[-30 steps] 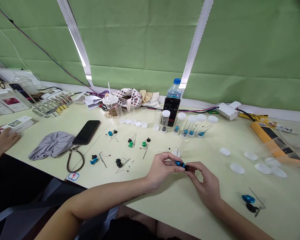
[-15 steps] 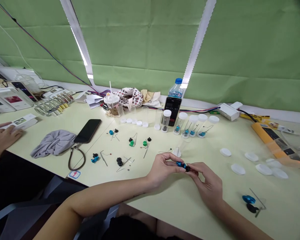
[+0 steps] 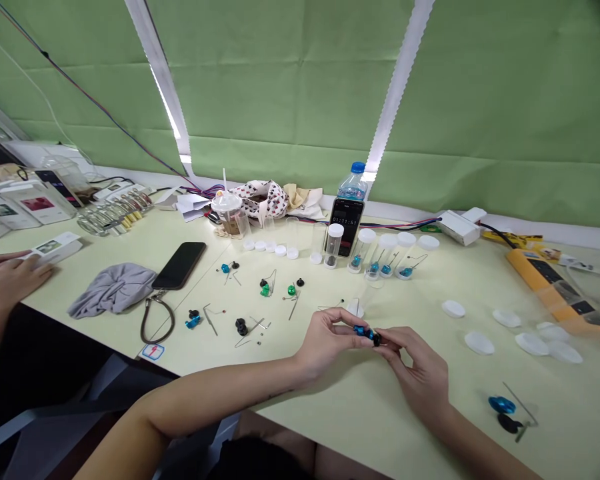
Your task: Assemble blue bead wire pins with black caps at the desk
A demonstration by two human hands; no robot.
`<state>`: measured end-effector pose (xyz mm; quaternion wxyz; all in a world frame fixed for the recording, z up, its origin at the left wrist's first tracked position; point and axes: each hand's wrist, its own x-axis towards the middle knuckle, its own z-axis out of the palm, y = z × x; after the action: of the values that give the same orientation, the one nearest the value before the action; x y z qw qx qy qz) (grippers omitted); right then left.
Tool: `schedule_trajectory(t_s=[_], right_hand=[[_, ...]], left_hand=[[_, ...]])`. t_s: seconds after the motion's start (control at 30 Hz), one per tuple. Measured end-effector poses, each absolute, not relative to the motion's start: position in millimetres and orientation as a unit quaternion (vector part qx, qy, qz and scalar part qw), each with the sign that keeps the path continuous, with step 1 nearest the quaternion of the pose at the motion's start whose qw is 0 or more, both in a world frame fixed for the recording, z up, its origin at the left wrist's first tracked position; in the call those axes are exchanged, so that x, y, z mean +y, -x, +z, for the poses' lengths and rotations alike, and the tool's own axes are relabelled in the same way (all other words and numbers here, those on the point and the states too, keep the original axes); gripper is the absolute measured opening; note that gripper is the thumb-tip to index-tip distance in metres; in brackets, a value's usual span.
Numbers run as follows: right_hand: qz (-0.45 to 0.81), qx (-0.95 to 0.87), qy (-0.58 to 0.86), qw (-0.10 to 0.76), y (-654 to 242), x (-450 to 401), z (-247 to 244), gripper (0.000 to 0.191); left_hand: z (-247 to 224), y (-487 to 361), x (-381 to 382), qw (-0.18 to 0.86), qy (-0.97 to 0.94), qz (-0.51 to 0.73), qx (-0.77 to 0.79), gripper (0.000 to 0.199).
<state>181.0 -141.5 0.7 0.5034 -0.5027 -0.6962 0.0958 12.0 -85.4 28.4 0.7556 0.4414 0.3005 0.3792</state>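
Over the front of the table, my left hand [image 3: 330, 337] pinches a small shiny blue-and-black part [image 3: 364, 332] between thumb and fingers. My right hand [image 3: 417, 363] is closed at the part's black end, fingertips touching it. Behind my left hand stands a clear tube with a white cap [image 3: 355, 307] at its base. Left of my hands lie several small sets: a blue piece with a black one [image 3: 193, 321], green pieces [image 3: 265, 291], black pieces [image 3: 241, 327] and bent metal keys [image 3: 211, 319]. Another blue piece [image 3: 501, 405] and black disc [image 3: 509, 423] lie at right beside a bent key.
Clear tubes [image 3: 365, 252] with white caps stand in a row before a propped phone [image 3: 344, 223] and a water bottle [image 3: 353, 181]. Loose white lids [image 3: 479, 343] and an orange device [image 3: 555, 293] are at right. Another person's hand [image 3: 17, 277] rests on a white box at left.
The whole scene has shifted slightly right and down in the view. Both hands keep the same hold on the blue-and-black part.
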Motion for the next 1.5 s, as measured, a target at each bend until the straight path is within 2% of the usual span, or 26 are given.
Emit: schedule_trajectory(t_s=[0.7, 1.23, 1.5], right_hand=[[0.036, -0.715, 0.479, 0.507, -179.7, -137.7, -1.9, 0.033], [0.056, -0.717, 0.473, 0.509, -183.3, -137.5, -0.6, 0.028], [0.081, -0.722, 0.487, 0.486, -183.0, -136.3, 1.5, 0.02]], left_hand=[[25.9, -13.0, -81.0, 0.759, -0.429, 0.385, 0.304, 0.033], [23.1, -14.5, -83.1, 0.769, -0.43, 0.373, 0.291, 0.034], [21.8, -14.4, -83.7, 0.756, -0.436, 0.38, 0.305, 0.032]])
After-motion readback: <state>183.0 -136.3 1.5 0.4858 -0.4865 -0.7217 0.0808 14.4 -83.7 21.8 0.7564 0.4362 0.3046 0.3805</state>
